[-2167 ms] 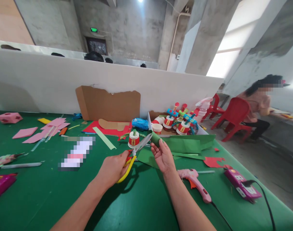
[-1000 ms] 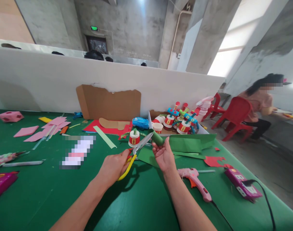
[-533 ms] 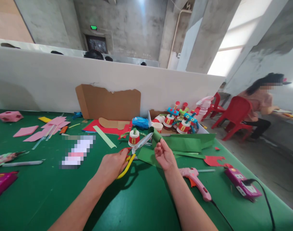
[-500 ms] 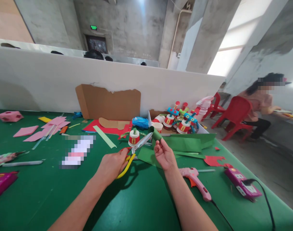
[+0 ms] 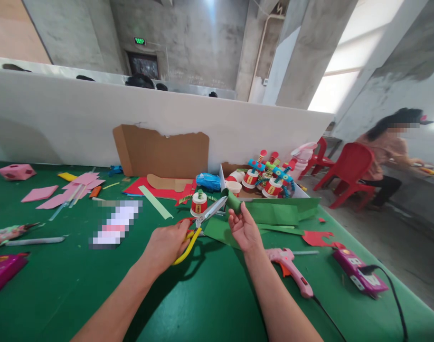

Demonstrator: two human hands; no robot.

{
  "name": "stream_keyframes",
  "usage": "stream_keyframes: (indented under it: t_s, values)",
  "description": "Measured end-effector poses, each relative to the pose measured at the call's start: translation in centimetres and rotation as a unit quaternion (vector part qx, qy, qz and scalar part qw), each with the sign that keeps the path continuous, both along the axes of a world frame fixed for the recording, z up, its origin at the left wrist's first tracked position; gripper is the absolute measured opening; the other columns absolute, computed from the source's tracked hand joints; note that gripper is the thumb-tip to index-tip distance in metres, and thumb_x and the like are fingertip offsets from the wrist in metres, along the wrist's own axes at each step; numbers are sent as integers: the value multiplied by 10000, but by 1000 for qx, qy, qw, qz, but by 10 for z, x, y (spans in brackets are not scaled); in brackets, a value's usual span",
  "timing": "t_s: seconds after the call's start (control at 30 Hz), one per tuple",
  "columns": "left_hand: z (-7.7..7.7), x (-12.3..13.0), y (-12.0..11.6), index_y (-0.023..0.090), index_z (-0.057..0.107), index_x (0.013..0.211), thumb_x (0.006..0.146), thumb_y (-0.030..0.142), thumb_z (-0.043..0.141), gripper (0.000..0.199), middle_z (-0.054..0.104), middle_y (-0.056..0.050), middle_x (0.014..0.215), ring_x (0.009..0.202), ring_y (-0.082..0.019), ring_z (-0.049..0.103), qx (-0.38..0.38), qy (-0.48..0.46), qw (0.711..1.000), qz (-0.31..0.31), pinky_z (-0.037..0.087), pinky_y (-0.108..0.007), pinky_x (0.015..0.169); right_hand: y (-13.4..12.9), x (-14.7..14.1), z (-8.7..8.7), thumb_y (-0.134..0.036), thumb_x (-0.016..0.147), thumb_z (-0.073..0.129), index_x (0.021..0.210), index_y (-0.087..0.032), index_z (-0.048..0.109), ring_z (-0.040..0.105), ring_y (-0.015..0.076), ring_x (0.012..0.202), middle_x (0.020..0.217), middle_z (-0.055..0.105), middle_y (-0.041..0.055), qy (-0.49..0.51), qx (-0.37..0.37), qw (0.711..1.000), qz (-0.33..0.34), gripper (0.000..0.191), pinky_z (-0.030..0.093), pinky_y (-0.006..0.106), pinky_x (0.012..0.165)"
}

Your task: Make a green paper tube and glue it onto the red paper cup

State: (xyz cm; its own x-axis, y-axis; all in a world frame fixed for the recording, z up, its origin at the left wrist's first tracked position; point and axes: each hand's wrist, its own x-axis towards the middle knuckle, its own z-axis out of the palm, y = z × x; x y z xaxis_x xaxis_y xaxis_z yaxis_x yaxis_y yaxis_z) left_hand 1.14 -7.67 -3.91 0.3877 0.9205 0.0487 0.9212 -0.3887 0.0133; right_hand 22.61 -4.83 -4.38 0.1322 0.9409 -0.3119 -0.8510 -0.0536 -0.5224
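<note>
My left hand (image 5: 169, 247) is closed round the handles of a pair of scissors (image 5: 191, 244) with yellow and red grips. The blades point up and to the right, and their tips meet the left end of a rolled tube of green paper (image 5: 233, 203). My right hand (image 5: 244, 229) pinches that tube at its right end between thumb and fingers. Just behind the scissors stands a small red and white paper cup (image 5: 199, 205) with green springy paper strips. Flat green paper (image 5: 220, 232) lies below the tube.
A pink glue gun (image 5: 290, 270) lies right of my right arm, near a purple power box (image 5: 359, 273) with a black cord. Behind, a box (image 5: 302, 191) holds several paper-cup figures. Pink paper (image 5: 40, 193) lies left. A person (image 5: 384, 147) sits far right.
The green tube has turned slightly in my right hand, so its open end shows less. The scissors stay nearly where they were. The seated person leans a little further forward.
</note>
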Motion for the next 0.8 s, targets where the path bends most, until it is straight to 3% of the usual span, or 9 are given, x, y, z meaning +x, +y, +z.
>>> stream_keyframes:
  t_s: [0.33, 0.8]
  values:
    - [2, 2, -1, 185, 491, 1149, 888, 270, 446, 277, 715, -87, 971, 818, -252, 694, -7, -14, 1000, 3, 492, -309, 621, -1, -6, 0, -256, 692, 805, 618, -174, 566, 693, 129, 540, 465, 600, -68, -38, 29, 999, -23, 263, 540, 155, 463]
    - [5, 2, -1, 185, 480, 1156, 892, 281, 434, 284, 712, -91, 993, 860, -255, 693, -32, -11, 999, 3, 494, -312, 649, -2, -7, -1, -263, 692, 802, 725, -168, 633, 700, 141, 576, 647, 730, 13, -69, 67, 995, -36, 197, 570, 194, 517]
